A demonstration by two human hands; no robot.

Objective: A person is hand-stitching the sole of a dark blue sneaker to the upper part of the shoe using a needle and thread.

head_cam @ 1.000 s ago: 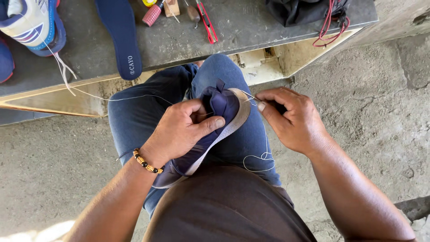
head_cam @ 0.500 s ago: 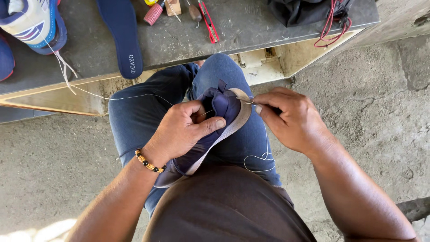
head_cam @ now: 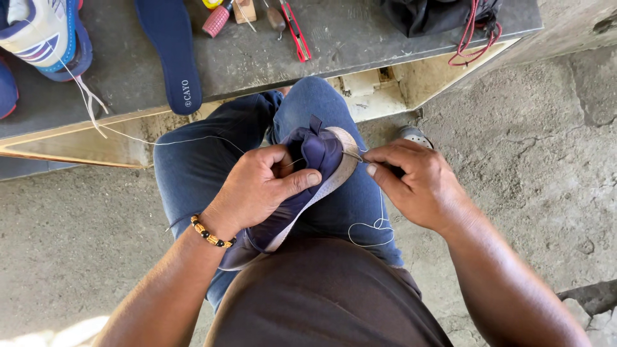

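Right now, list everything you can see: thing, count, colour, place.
dark blue fabric shoe with pale sole: one, on the lap, in the left grip
white thread: one, trailing over the right thigh
dark blue insole: one, on the grey bench
white and blue sneaker: one, bench's left end
red-handled tools: a few, bench top
black cloth bundle with red cord: one, bench's right end
beaded bracelet: one, left wrist
left hand: clasps the shoe
right hand: pinches at the sole's edge

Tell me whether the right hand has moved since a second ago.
Yes, slightly. The right hand has drawn in toward the heel of the dark blue shoe, judged against the knee; its fingertips now sit closer to the pale sole edge.
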